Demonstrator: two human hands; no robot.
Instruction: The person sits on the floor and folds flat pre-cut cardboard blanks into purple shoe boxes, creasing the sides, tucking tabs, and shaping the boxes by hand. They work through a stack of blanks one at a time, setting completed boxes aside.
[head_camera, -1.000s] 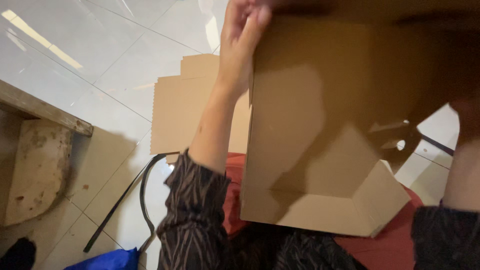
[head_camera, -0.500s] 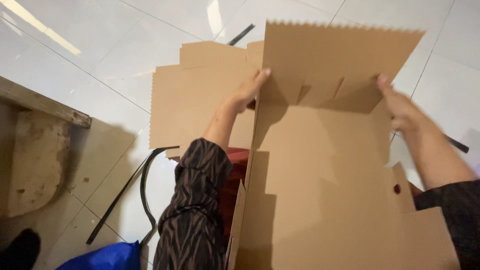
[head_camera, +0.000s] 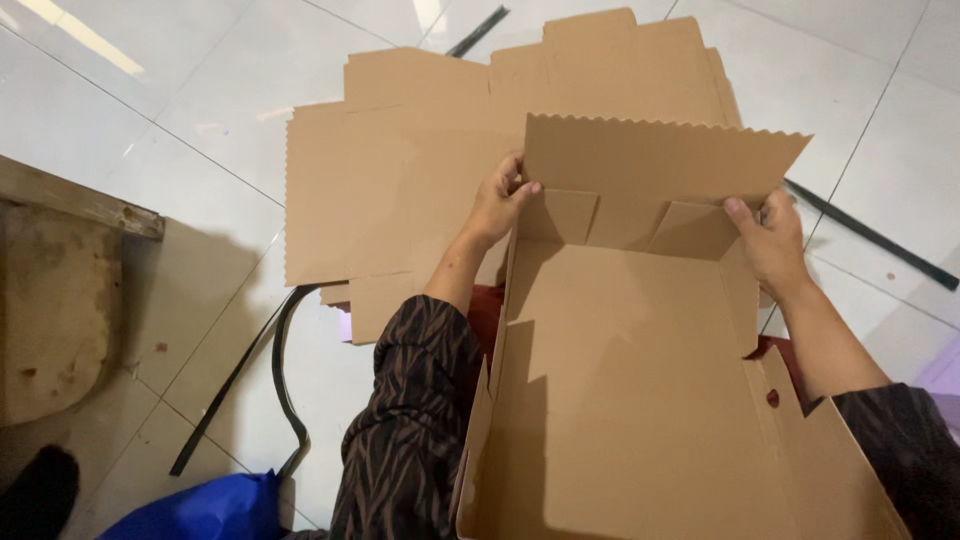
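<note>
A brown cardboard box (head_camera: 630, 370), partly folded, lies open in front of me with its side walls raised. My left hand (head_camera: 497, 205) grips the far left corner, thumb inside on the small tucked flap. My right hand (head_camera: 770, 238) grips the far right corner the same way. The far flap (head_camera: 660, 160) with a zigzag edge stands up between both hands. Both sleeves are dark and patterned.
A stack of flat unfolded cardboard blanks (head_camera: 420, 170) lies on the white tiled floor (head_camera: 180, 100) beyond the box. Black straps (head_camera: 280, 370) lie left and right (head_camera: 870, 235). A worn wooden piece (head_camera: 55, 300) is at left, a blue bag (head_camera: 200, 505) bottom left, something red (head_camera: 487, 305) under the box.
The box has come down from in front of my face and lies flatter and lower. Both hands moved to its far corners, and the zigzag flap now stands up.
</note>
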